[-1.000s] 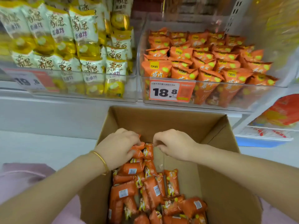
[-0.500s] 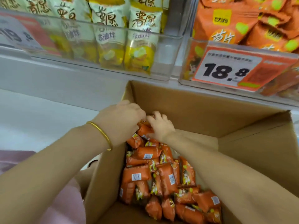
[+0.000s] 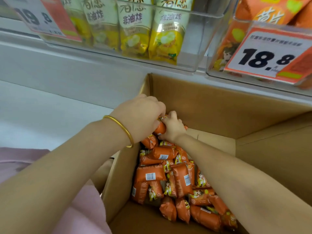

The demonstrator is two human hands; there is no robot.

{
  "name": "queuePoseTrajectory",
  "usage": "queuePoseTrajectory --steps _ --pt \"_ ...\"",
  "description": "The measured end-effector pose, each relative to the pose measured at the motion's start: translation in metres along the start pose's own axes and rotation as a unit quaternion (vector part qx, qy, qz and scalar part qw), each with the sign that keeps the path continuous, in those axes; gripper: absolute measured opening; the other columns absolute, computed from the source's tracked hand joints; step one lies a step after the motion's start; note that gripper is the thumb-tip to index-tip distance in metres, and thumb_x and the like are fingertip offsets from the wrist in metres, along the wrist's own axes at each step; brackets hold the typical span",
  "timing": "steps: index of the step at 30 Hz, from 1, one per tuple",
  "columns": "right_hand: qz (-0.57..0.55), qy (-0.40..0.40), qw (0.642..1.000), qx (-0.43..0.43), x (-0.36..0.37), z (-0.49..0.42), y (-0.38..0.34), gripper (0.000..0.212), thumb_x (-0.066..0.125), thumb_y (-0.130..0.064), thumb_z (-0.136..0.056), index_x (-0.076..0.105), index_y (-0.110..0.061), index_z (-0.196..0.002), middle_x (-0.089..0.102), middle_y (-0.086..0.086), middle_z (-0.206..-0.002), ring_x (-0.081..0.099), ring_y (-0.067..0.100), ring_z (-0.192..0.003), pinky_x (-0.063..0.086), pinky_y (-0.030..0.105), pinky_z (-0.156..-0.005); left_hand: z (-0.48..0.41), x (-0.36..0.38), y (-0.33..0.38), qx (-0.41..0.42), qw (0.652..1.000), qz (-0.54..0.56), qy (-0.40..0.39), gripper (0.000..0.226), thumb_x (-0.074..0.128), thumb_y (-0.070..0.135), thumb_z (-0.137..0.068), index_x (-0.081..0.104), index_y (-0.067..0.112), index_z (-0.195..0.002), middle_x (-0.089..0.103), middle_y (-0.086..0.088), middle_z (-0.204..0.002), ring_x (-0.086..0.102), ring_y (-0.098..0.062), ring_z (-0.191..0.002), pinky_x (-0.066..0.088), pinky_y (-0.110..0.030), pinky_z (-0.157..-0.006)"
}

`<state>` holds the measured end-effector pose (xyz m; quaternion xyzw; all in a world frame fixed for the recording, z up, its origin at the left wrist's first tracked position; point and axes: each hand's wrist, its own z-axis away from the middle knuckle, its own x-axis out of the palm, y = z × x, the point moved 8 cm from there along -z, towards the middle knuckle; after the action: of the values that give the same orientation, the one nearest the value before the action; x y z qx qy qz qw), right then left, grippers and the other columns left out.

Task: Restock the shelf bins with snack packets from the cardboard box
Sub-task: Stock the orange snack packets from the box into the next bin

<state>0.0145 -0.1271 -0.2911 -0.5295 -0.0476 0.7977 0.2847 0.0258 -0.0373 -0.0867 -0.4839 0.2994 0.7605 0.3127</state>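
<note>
An open cardboard box (image 3: pixel 219 112) stands below the shelf and holds several small orange snack packets (image 3: pixel 162 174) piled along its left side. Both my hands are down in the box at the top of that pile. My left hand (image 3: pixel 143 115), with a gold bangle on its wrist, curls over the uppermost orange packets (image 3: pixel 160 129). My right hand (image 3: pixel 172 127) grips the same packets from the right, touching the left hand. The clear shelf bin (image 3: pixel 219 68) of matching orange packets, with an 18.8 price tag, is at the upper right.
A second clear bin (image 3: pixel 199 53) with yellow and white packets and a 19.8 tag hangs at the upper left. The grey shelf edge (image 3: pixel 84 53) runs just above the box's back wall. Pink clothing (image 3: pixel 84 213) shows at the lower left.
The view has dropped closer to the box, so the bins now sit at the top edge. My hands have come together and closed on the top packets of the pile.
</note>
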Motion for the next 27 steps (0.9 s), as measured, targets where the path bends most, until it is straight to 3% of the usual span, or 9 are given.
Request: queuePoseTrajectory --steps 3,7,12,15,18,20,24,27 --pt "-0.005 0.004 1.0 -0.008 -0.002 0.007 0.009 0.048 0.08 -0.031 -0.072 0.058 -0.011 -0.109 0.028 0.008 -0.134 0.047 0.035 -0.114 0.044 0.038 -0.093 0.0 0.004 0.002 -0.014 1.0 0.017 -0.011 0.031 0.046 0.023 -0.096 0.051 0.025 -0.127 0.049 0.0 -0.13 0.04 -0.019 -0.122 0.04 -0.038 -0.101" --pt "-0.017 -0.051 0.999 -0.007 0.002 0.014 0.021 0.063 0.082 -0.033 -0.069 0.055 -0.022 -0.125 0.003 0.007 -0.155 0.034 0.041 -0.129 0.038 0.044 -0.107 0.002 0.005 0.009 -0.02 0.999 0.032 -0.006 0.028 0.047 0.024 -0.096 0.053 0.025 -0.124 0.05 -0.001 -0.127 0.043 -0.02 -0.12 0.041 -0.038 -0.1" --pt "0.018 -0.094 0.995 -0.03 0.005 0.008 0.01 0.063 0.078 -0.038 -0.073 0.052 -0.034 -0.13 -0.007 0.0 -0.159 0.025 0.042 -0.134 0.035 0.047 -0.108 0.004 0.003 0.007 -0.034 0.999 0.043 0.004 0.029 0.046 0.024 -0.096 0.053 0.024 -0.125 0.051 -0.002 -0.127 0.044 -0.02 -0.119 0.042 -0.039 -0.099" --pt "0.024 -0.118 0.993 -0.015 0.008 0.0 0.007 0.063 0.077 -0.043 -0.073 0.051 -0.034 -0.13 0.003 0.002 -0.156 0.026 0.041 -0.132 0.035 0.048 -0.106 0.003 0.002 0.002 -0.043 0.998 0.046 0.007 0.029 0.045 0.024 -0.097 0.052 0.023 -0.125 0.051 -0.002 -0.126 0.046 -0.02 -0.117 0.043 -0.039 -0.097" --pt "0.009 -0.097 0.995 -0.009 -0.003 -0.006 0.003 0.06 0.078 -0.048 -0.07 0.057 -0.029 -0.123 0.022 0.003 -0.137 0.031 0.033 -0.12 0.039 0.046 -0.101 0.001 -0.001 -0.002 -0.048 0.998 0.049 0.011 0.029 0.045 0.023 -0.097 0.051 0.024 -0.125 0.051 -0.002 -0.126 0.047 -0.019 -0.116 0.044 -0.037 -0.096" --pt "-0.002 -0.089 0.996 -0.019 -0.008 -0.008 0.001 0.059 0.079 -0.048 -0.069 0.06 -0.027 -0.12 0.024 0.003 -0.132 0.03 0.032 -0.118 0.039 0.045 -0.101 0.001 -0.002 -0.003 -0.05 0.997 0.054 0.01 0.029 0.045 0.024 -0.097 0.051 0.024 -0.126 0.05 -0.001 -0.127 0.048 -0.019 -0.115 0.044 -0.036 -0.096" --pt "0.02 -0.126 0.992 -0.019 0.004 -0.004 0.005 0.069 0.079 -0.047 -0.068 0.053 -0.032 -0.13 0.015 0.003 -0.148 0.019 0.033 -0.132 0.034 0.048 -0.104 0.001 -0.001 -0.002 -0.05 0.997 0.056 0.003 0.03 0.044 0.023 -0.098 0.05 0.023 -0.127 0.05 -0.001 -0.127 0.048 -0.018 -0.116 0.043 -0.034 -0.097" --pt "0.032 -0.134 0.99 -0.005 0.007 -0.002 0.006 0.074 0.077 -0.052 -0.069 0.049 -0.033 -0.135 0.026 0.005 -0.133 0.025 0.032 -0.127 0.037 0.047 -0.1 0.002 0.0 -0.002 -0.051 0.997 0.056 0.003 0.03 0.043 0.022 -0.098 0.05 0.023 -0.127 0.05 -0.001 -0.128 0.048 -0.018 -0.116 0.044 -0.034 -0.097"
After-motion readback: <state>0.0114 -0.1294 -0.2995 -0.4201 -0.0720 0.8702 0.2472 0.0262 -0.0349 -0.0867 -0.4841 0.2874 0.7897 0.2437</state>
